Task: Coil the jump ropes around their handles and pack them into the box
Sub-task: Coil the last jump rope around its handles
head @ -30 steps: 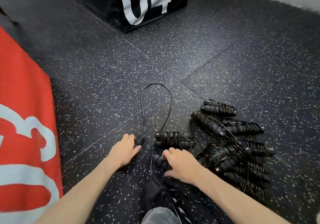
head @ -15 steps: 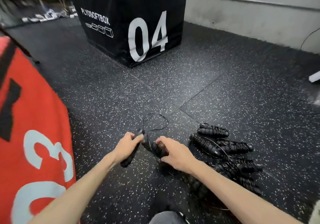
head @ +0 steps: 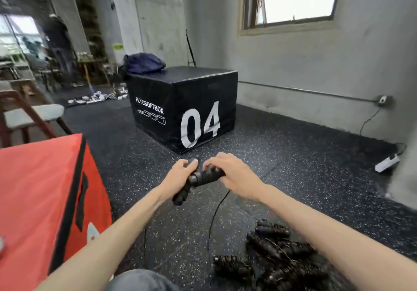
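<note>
While both hands are raised over the floor [head: 304, 173], I see my left hand [head: 178, 175] gripping one black handle [head: 181, 195] that angles down toward 7 o'clock, and my right hand [head: 232, 173] curled round the other handle [head: 206, 175], which lies crosswise between them. The rope [head: 213, 216] hangs from the handles toward 6 o'clock. A heap of coiled jump ropes [head: 270, 259] lies at 5 o'clock. The red box [head: 40, 189] stands at 9 o'clock, the black box [head: 187, 105] at 12.

"PLYOSOFTBOX", "04" on black box [head: 180, 110]
</note>
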